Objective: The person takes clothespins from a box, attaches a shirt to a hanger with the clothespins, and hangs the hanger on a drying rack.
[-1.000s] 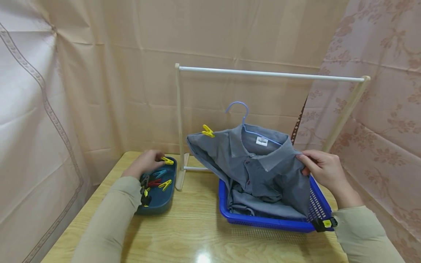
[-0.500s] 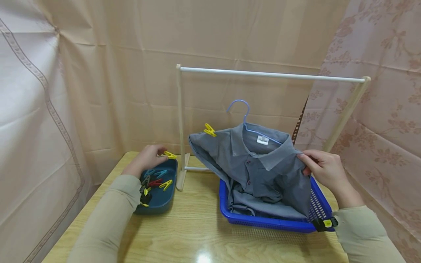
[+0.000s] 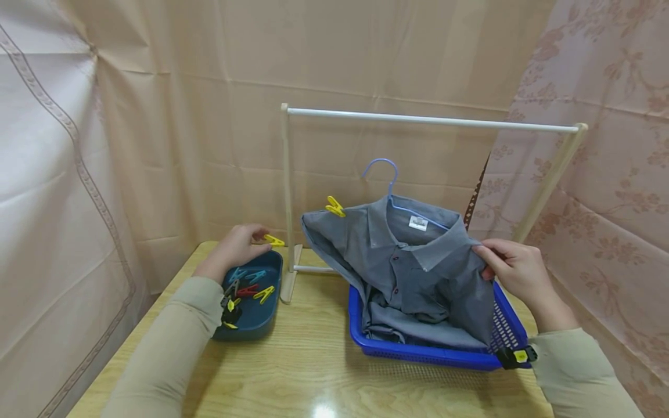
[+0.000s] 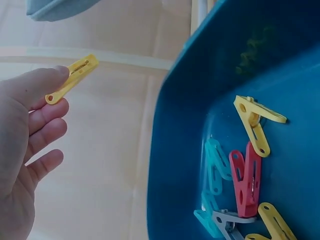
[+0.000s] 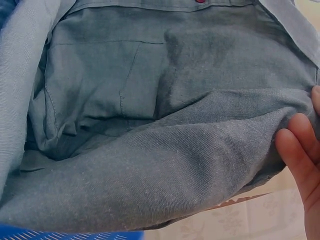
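Between thumb and finger, my left hand [image 3: 237, 245] pinches a yellow clothespin [image 4: 75, 77] just above the far edge of a dark blue tub [image 3: 272, 316]. Several clothespins lie in that tub, among them a red clothespin [image 4: 246, 185] and a yellow clothespin [image 4: 255, 120]. My right hand [image 3: 514, 270] grips a grey shirt [image 3: 376, 249] at its shoulder on the right. A blue hanger [image 3: 393, 174] sits inside the shirt, its hook standing up from the collar. Another yellow clothespin [image 3: 335, 206] is clipped on the shirt's left shoulder.
The shirt's lower part lies bunched in a blue basket [image 3: 428, 355]. Behind it stands a rack with a white bar [image 3: 434, 120] and wooden posts [image 3: 286, 186]. Everything rests on a wooden table [image 3: 292, 371], with curtains [image 3: 219, 116] around it.
My left hand has lifted the yellow clothespin up and slightly right, out of the tub. The right hand keeps its grip on the shirt, which has barely shifted.
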{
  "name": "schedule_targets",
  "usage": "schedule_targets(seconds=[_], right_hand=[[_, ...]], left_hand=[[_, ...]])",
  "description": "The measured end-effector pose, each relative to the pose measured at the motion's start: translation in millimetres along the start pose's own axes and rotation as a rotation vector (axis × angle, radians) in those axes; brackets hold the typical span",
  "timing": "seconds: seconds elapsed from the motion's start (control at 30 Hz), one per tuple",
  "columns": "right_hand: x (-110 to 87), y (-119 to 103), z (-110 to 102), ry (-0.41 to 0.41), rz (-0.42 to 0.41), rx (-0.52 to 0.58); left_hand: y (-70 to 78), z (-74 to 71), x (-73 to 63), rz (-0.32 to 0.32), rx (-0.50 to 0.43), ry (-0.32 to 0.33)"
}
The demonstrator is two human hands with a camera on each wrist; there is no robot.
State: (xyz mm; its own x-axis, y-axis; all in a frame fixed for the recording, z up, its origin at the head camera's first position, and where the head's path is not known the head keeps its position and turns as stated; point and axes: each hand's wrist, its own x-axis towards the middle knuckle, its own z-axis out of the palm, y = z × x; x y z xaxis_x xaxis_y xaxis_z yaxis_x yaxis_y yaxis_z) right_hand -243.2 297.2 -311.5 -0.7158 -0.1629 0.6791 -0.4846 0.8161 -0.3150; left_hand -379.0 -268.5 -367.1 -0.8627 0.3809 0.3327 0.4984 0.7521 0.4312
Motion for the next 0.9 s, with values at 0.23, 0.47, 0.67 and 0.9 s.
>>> schedule_targets(seconds=[0.23,0.47,0.67,0.9], right_hand=[[0.3,-0.1,0.6,0.006,-0.008,-0.005],[0.4,0.2,0.3,0.009,-0.020,-0.015],[0.7,-0.8,-0.1,0.010,-0.019,-0.019],[0.4,-0.8,0.5,0.012,-0.022,-0.017]], left_hand=[[10.5,-3.8,1.0,0.055,0.018,0.028],[22.0,-7.6,0.1,0.129,0.048,0.076],[31.4,-10.8,0.9,0.174,0.055,0.108],[42.1,-16.5,0.8,0.244,0.047,0.160]])
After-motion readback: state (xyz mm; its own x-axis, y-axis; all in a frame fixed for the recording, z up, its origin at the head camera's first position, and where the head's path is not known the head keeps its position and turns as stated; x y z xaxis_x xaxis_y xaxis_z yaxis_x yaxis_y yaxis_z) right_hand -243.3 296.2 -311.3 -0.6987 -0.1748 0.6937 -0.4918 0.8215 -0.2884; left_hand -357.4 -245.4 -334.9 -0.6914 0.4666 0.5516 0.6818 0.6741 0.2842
